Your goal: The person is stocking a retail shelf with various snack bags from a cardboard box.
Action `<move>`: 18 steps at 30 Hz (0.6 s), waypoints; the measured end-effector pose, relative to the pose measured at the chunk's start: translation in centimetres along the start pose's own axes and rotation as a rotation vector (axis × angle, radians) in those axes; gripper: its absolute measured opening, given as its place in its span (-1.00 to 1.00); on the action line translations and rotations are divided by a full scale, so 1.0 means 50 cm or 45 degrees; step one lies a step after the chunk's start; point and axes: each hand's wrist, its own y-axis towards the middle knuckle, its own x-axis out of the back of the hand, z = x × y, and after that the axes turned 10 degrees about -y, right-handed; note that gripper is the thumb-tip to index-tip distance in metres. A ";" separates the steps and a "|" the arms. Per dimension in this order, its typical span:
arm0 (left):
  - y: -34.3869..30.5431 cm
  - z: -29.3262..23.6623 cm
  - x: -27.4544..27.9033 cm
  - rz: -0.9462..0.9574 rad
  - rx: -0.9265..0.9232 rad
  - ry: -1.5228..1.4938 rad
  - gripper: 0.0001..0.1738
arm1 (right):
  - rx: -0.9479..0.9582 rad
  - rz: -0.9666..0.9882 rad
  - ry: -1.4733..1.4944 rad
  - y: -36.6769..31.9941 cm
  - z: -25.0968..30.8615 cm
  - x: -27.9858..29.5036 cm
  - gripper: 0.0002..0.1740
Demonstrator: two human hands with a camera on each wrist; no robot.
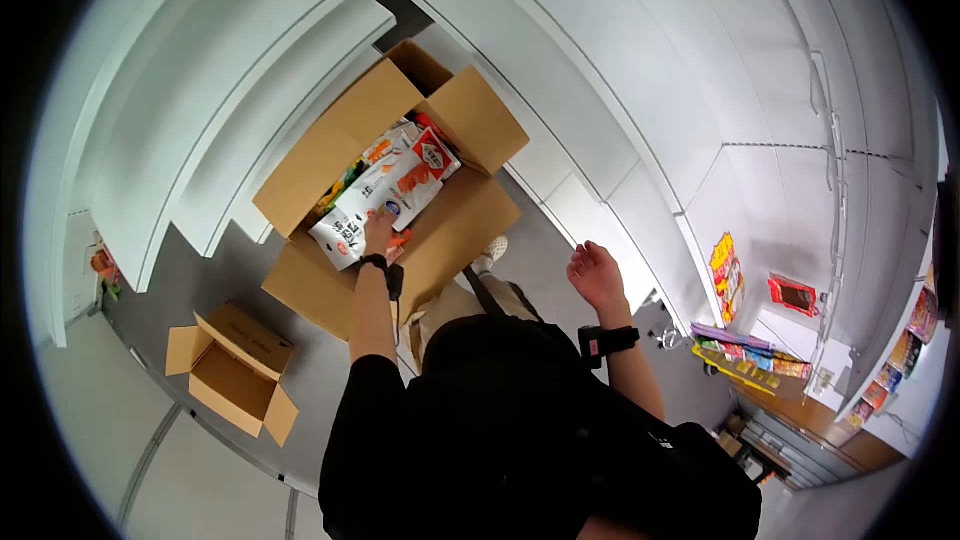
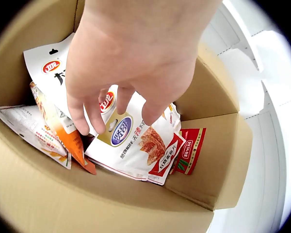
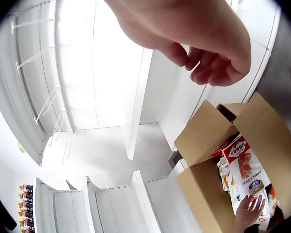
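My left hand (image 1: 380, 230) reaches down into a large cardboard box (image 1: 340, 155). Its fingers hang spread over a white snack bag (image 2: 143, 138) with a blue oval logo and a picture of reddish-brown slices, fingertips right at the bag in the left wrist view. Another white bag (image 2: 43, 65) lies partly under the hand. Beside them in the box are an orange-and-white bag (image 2: 70, 138) and a red packet (image 2: 191, 150). My right hand (image 1: 598, 280) is held out to the right of the box, fingers loosely bent, with nothing in it.
White shelves (image 1: 560, 110) rise beyond the box and on both sides. A smaller open cardboard box (image 1: 235, 385) stands on the grey floor to the left. Colourful packets (image 1: 750, 355) sit on a shelf at the right. Dark-coloured bottles (image 3: 26, 208) line another shelf.
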 end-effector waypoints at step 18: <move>0.048 -0.150 -0.094 0.181 -0.078 0.146 -0.80 | 0.320 -0.188 0.155 -0.116 -0.031 0.023 -0.90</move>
